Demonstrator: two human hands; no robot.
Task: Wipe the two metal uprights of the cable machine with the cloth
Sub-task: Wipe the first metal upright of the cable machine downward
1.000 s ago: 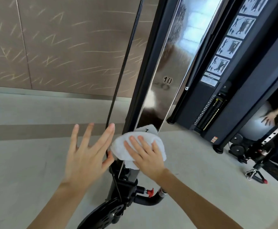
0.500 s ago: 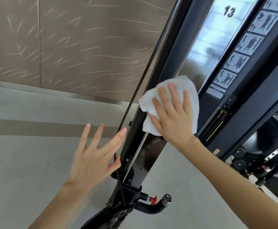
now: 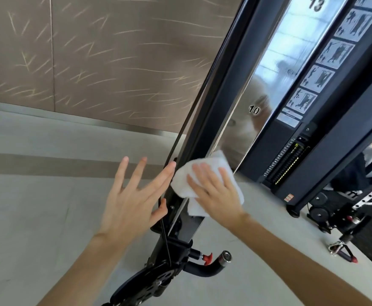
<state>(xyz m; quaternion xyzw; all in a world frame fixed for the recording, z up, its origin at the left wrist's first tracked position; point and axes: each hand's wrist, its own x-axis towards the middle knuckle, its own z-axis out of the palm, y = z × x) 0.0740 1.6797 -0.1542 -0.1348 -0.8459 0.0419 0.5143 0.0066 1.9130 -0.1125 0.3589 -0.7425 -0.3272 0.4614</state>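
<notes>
Right hand (image 3: 216, 195): laid flat on the white folded cloth (image 3: 213, 161), my fingers straight and a little spread, nothing curled round it. It presses the cloth against the polished silver metal upright (image 3: 246, 120).

Cloth position: low on the upright, below the printed 10, just above the black pulley carriage (image 3: 174, 246). Its edges show beyond my fingertips and under the heel of the palm. Hand and cloth are slightly blurred.

Left hand (image 3: 132, 199): released, holding nothing, fingers splayed straight. Index and thumb tips lie at the thin black cable (image 3: 193, 111), which runs alongside the upright's black frame. Whether they touch it I cannot tell. The index tip is just beside the cloth's left edge.

Upright: tilted to the right in view, marked 10 and 13, with pale blurred reflections on its face.

Surroundings:
- red-tipped pull pin (image 3: 207, 258) on the carriage
- grey exercise pictogram stickers (image 3: 335, 54) right of the upright, with the black weight stack (image 3: 288, 164) beneath them
- brown streak-patterned wall panel (image 3: 92, 51) behind
- pale grey floor (image 3: 37, 206)
- a red-gripped handle (image 3: 344, 252) lying on the floor at far right
</notes>
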